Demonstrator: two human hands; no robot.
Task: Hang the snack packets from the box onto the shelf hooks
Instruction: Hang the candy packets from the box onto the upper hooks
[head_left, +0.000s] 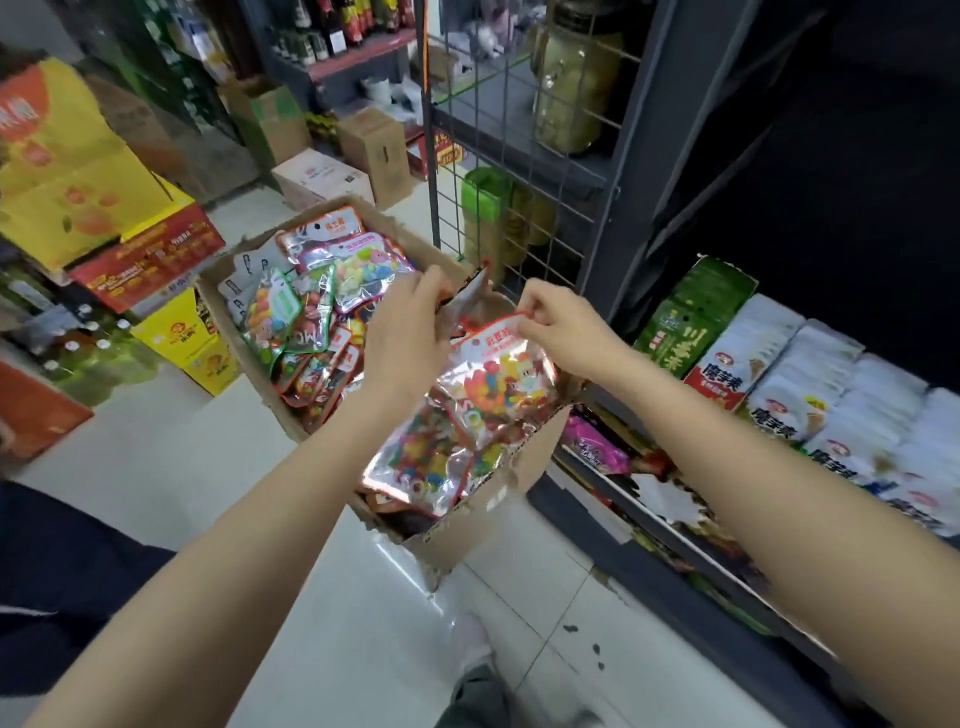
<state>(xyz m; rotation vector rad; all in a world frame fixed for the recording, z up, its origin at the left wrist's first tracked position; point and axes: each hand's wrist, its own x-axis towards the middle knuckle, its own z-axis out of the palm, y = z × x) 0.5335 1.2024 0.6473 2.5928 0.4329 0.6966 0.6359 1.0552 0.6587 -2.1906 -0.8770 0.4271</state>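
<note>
Two bare forearms reach in from the bottom corners, over a white tiled floor (363, 623). Right hand (558, 325): fingers curled, thumb and forefinger pinching the red top edge of a clear candy packet (498, 387), which hangs over the near end of the cardboard box (498, 499). Left hand (410, 332): fingers closed on the upper edge of a second, silvery packet (470, 296), held just beside the first. Box on floor, heaped with more snack packets (322, 291). Wire grid panel (519, 171) stands behind the box; stocked shelf (779, 374) to the right.
</note>
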